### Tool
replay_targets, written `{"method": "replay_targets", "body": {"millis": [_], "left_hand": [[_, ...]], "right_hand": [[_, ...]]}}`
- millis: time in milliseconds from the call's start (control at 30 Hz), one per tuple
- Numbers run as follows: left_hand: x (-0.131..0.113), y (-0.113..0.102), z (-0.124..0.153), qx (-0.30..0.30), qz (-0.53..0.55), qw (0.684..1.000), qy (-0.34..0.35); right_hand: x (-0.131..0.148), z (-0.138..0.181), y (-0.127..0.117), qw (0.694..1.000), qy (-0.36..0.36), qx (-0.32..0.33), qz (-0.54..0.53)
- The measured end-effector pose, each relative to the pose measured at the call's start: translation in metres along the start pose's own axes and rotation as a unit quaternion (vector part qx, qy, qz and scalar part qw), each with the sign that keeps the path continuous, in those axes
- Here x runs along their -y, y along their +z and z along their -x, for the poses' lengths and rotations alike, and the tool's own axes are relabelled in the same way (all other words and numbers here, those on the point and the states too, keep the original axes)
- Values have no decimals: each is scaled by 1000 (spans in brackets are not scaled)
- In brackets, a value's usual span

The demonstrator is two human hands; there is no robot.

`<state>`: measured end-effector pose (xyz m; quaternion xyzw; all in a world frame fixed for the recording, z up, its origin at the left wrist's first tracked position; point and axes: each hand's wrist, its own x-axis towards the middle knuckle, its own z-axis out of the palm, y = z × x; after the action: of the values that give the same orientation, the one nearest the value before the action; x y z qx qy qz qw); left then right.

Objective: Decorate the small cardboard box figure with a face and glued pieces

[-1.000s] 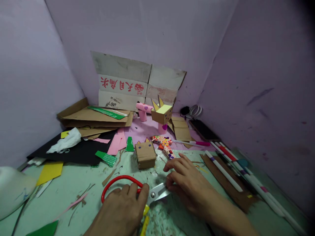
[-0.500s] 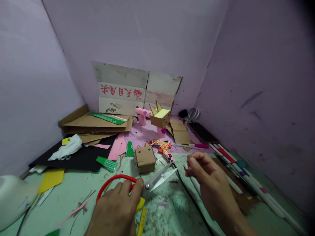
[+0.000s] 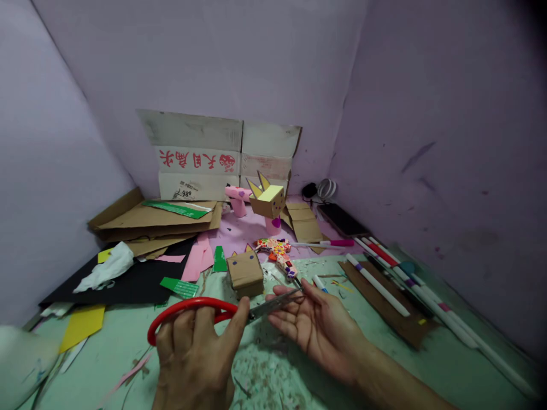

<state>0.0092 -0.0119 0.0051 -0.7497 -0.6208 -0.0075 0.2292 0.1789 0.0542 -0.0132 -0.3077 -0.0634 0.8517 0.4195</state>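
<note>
Green, scrap-strewn tabletop [image 3: 384, 364] boxed by lilac walls [image 3: 448, 114], clutter crowding far corner, bare strip along near edge; left hand [image 3: 194, 356] clenched on red scissors [image 3: 222, 310] near middle, right hand [image 3: 318, 327] released, palm up, touching blades.

Your left hand [image 3: 194, 356] closes on scissors [image 3: 213, 313] with bright red handles and grey metal blades, the blade tips lying over the fingers of your open right hand [image 3: 314, 327], above a pale green table [image 3: 384, 364] flecked with paper scraps. Just beyond your fingertips sits a plain brown cardboard box [image 3: 244, 272] with small dark dots and pointed ears, and beside it a glue gun [image 3: 280, 253] covered in a red, orange and yellow speckled pattern. Farther past your fingers lie a pink sheet [image 3: 197, 256], a black sheet [image 3: 123, 282], a yellow sheet [image 3: 83, 319], green strips [image 3: 182, 286], and white markers [image 3: 378, 285] with purple and red bands.
</note>
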Motion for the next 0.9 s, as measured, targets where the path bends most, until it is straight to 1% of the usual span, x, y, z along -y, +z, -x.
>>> {"method": "replay_targets", "body": {"millis": [133, 233, 267, 300, 333, 367, 400, 433, 467, 500, 533, 567, 600, 633, 667, 733, 767, 800, 900], "left_hand": [[-5, -1, 2, -10, 2, 1000, -24], [-4, 0, 1, -24, 16, 999, -45], [-2, 2, 0, -37, 41, 997, -55], [1, 5, 0, -56, 88, 992, -64], [5, 8, 0, -75, 154, 982, -80], [9, 10, 0, -85, 241, 962, -98], [13, 12, -1, -83, 340, 929, -123], [17, 12, -1, -62, 444, 881, -153], [19, 10, -1, -27, 546, 817, -182], [21, 7, -1, 12, 635, 744, -209], [21, 4, 0, 47, 709, 668, -222], [20, -1, 0, 72, 759, 606, -229], [17, -5, 0, 79, 782, 571, -237], [14, -9, 1, 69, 783, 567, -245], [9, -13, 1, 57, 762, 589, -261], [-2, -16, 1, -20, 696, 658, -287], [-7, -16, 2, -29, 663, 689, -293], [-11, -15, 3, -34, 637, 712, -292], [-19, -8, 7, -33, 580, 772, -259]], "right_hand": [[2, 2, 1, 1000, -8, -18, -3], [1, 2, 1, 999, -4, -36, 9], [1, 1, 1, 999, 1, -35, 12], [1, 1, 1, 999, 8, -28, 13], [1, 2, 0, 1000, 16, -16, 11], [1, 2, 0, 1000, 22, 0, 7], [1, 3, 0, 999, 28, 16, 3], [0, 4, 0, 999, 32, 30, 1], [0, 6, 1, 998, 36, 42, 1], [-1, 7, 1, 998, 40, 52, 3], [-2, 9, 1, 997, 45, 60, 5], [-3, 10, 1, 997, 50, 65, 6], [-5, 11, 2, 996, 55, 68, 6], [-7, 12, 2, 996, 60, 69, 5], [-9, 13, 2, 995, 66, 69, 4], [-11, 13, 1, 995, 76, 63, 1], [-13, 13, 1, 995, 81, 60, -3], [-14, 12, 1, 995, 86, 59, -7], [-17, 11, 0, 992, 103, 69, -21]]}}
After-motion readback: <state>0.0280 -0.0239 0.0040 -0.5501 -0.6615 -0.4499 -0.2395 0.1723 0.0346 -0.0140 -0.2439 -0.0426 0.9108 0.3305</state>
